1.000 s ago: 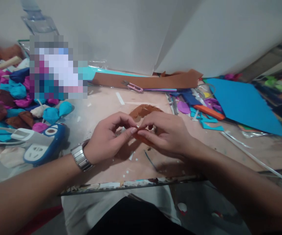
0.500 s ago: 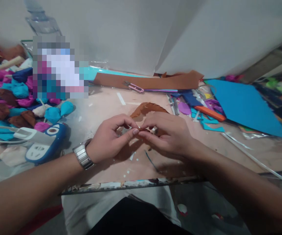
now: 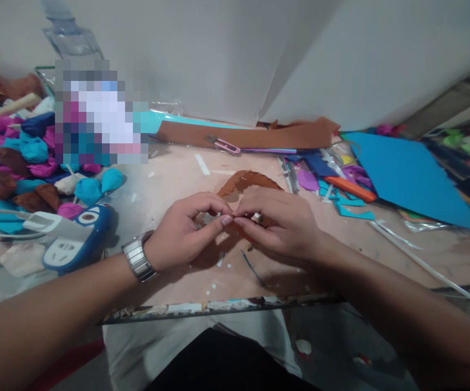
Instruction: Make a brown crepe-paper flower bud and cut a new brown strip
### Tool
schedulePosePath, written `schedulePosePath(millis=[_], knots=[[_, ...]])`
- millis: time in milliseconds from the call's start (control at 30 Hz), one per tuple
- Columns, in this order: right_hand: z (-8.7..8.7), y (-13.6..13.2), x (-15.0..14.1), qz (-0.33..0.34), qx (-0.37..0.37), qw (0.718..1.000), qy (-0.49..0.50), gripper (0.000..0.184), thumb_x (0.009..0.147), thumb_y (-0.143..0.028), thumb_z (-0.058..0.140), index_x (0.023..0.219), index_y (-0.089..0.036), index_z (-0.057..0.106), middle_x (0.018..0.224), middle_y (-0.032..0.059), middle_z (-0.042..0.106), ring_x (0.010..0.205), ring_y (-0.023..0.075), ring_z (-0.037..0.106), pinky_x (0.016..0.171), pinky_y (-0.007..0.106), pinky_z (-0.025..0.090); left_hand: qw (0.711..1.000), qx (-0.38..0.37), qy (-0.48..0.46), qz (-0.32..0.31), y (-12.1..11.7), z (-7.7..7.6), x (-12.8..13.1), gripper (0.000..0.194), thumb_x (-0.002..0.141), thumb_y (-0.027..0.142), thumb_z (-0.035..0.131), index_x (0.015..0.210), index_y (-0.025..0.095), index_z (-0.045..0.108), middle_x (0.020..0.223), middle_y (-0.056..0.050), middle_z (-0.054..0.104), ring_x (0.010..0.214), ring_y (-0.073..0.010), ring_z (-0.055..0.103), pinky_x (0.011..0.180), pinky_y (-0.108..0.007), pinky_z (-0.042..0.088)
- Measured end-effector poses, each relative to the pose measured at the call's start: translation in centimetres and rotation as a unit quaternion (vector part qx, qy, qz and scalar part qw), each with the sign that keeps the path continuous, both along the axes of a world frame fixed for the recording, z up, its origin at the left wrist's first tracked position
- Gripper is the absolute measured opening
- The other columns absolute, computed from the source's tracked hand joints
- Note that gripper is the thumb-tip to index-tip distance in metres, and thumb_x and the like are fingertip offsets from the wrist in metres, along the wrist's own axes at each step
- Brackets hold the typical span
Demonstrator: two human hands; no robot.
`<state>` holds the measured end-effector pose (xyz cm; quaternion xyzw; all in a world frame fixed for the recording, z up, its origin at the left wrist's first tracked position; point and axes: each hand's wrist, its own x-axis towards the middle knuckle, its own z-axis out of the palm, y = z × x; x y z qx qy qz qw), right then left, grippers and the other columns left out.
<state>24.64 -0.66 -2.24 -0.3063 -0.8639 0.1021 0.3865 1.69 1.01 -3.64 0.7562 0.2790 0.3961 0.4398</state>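
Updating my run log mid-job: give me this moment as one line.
left hand: grip pinched; right hand: grip pinched, close beside left; anything held: unclear; brown curved piece: beyond fingertips; pink tool: overlapping brown sheet

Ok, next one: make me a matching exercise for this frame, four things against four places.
1. curved brown strip
2. pink thread snips
3. silver wristwatch
4. orange cutter

A. among scraps, near the blue sheet
B. on the left hand's wrist
C. partly hidden by the right hand
D. overlapping the flat brown sheet

Pairs: 1-C, 2-D, 3-B, 4-A
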Motion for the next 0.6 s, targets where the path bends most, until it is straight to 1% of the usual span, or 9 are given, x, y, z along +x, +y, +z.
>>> schedulePosePath(millis=[200, 333, 467, 600], knots=[[0.06, -0.13, 0.10, -0.009, -0.011, 1.000, -0.002, 0.008, 0.100, -0.025, 0.069, 0.105, -0.021, 0.073, 0.099, 0.0041, 0.079, 0.094, 0.0169, 0.073, 0.089, 0.031, 0.057, 1.000, -0.001, -0.005, -0.006, -0.05, 0.26, -0.02, 0.011, 0.098, 0.030, 0.071, 0.098, 0.019, 0.072, 0.102, -0.008, 0.076, 0.096, -0.0199, 0.071, 0.089, -0.034, 0.056], [0.12, -0.23, 0.12, -0.009, -0.009, 1.000, -0.005, 0.008, 0.100, -0.026, 0.068, 0.105, -0.022, 0.073, 0.100, 0.0044, 0.079, 0.095, 0.0178, 0.073, 0.089, 0.032, 0.057, 1.000, -0.003, 0.003, 0.005, -0.20, 0.42, -0.02, 0.011, 0.095, 0.030, 0.073, 0.098, 0.020, 0.073, 0.102, -0.009, 0.076, 0.095, -0.0207, 0.071, 0.086, -0.034, 0.058], [0.11, -0.22, 0.11, -0.008, -0.002, 1.000, 0.006, 0.006, 0.098, -0.024, 0.070, 0.102, -0.022, 0.073, 0.096, 0.0043, 0.079, 0.093, 0.0178, 0.072, 0.088, 0.032, 0.057, 1.000, 0.000, -0.003, 0.012, -0.26, 0.57, -0.01, 0.010, 0.094, 0.029, 0.074, 0.093, 0.019, 0.073, 0.099, -0.009, 0.076, 0.095, -0.0213, 0.071, 0.088, -0.036, 0.058], [0.08, -0.18, 0.11, 0.002, -0.004, 1.000, 0.012, 0.005, 0.096, -0.022, 0.072, 0.101, -0.021, 0.073, 0.094, 0.0043, 0.078, 0.090, 0.0177, 0.071, 0.087, 0.033, 0.056, 1.000, 0.003, -0.004, 0.017, -0.25, 0.58, -0.13, 0.007, 0.092, 0.026, 0.076, 0.092, 0.019, 0.073, 0.097, -0.008, 0.075, 0.093, -0.0211, 0.070, 0.087, -0.037, 0.057]])
